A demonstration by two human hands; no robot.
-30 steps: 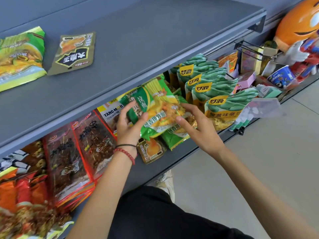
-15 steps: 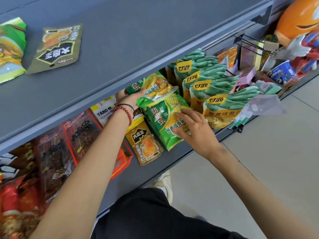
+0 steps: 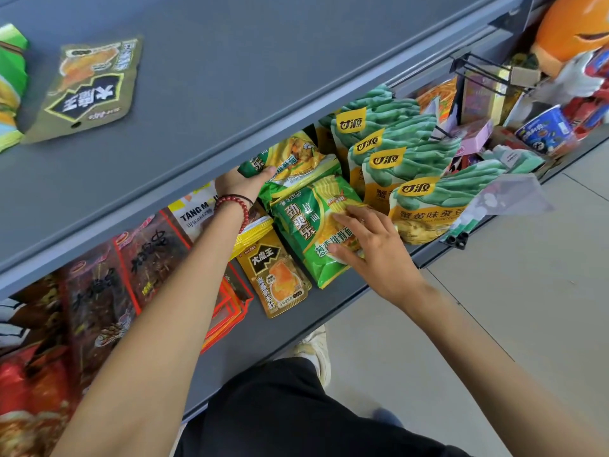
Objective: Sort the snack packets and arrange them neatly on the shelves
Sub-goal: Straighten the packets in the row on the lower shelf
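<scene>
Two green-and-yellow noodle packets lie overlapping on the lower shelf (image 3: 290,331). My left hand (image 3: 242,183) reaches under the upper shelf and grips the left end of the rear green packet (image 3: 293,158), thumb over its edge. The front green packet (image 3: 301,232) lies flat, leaning over the rear one. My right hand (image 3: 372,250) rests on the front packet's right half with fingers spread and fairly straight. A gold packet (image 3: 280,278) lies just left of the front green one.
Teal bean packets (image 3: 412,153) stand in a row to the right. A white TANG packet (image 3: 196,214) and red-brown packets (image 3: 99,291) fill the left. The upper shelf (image 3: 247,70) carries an olive packet (image 3: 92,87) and a green packet (image 3: 10,84). A blue cup (image 3: 547,130) sits far right.
The green packets, held up by both hands a second ago, now lie on the lower shelf. My left hand moved back under the upper shelf; my right hand flattened onto the front packet.
</scene>
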